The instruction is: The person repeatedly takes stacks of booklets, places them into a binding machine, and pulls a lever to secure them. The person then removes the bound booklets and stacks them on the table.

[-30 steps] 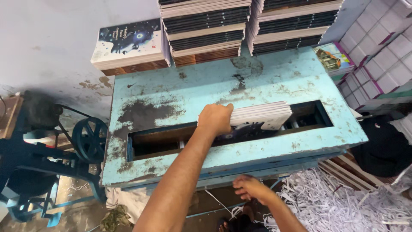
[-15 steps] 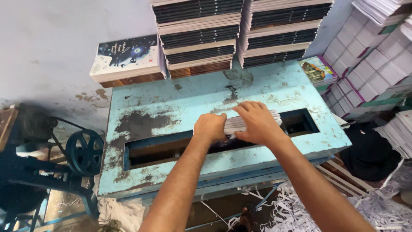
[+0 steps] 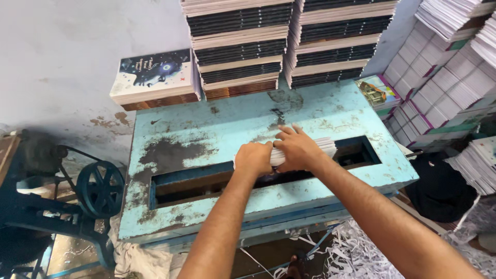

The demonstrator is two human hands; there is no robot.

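Left hand (image 3: 253, 157) and right hand (image 3: 297, 150) both closed around a white paper bundle (image 3: 323, 145), fingers (image 3: 287, 133) wrapped over its top, bundle sitting in the long slot (image 3: 206, 181) of a worn turquoise tabletop (image 3: 217, 124), stacked books (image 3: 243, 46) behind, paper shreds (image 3: 356, 253) below

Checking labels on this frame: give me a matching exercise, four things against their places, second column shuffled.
Things:
1. white paper bundle
2. dark-cover book
3. spoked wheel
4. paper shreds

Places:
A. floor, lower right
B. left of the blue table
C. table's back left corner
D. under both hands, at the table's slot

Pairs: 1-D, 2-C, 3-B, 4-A
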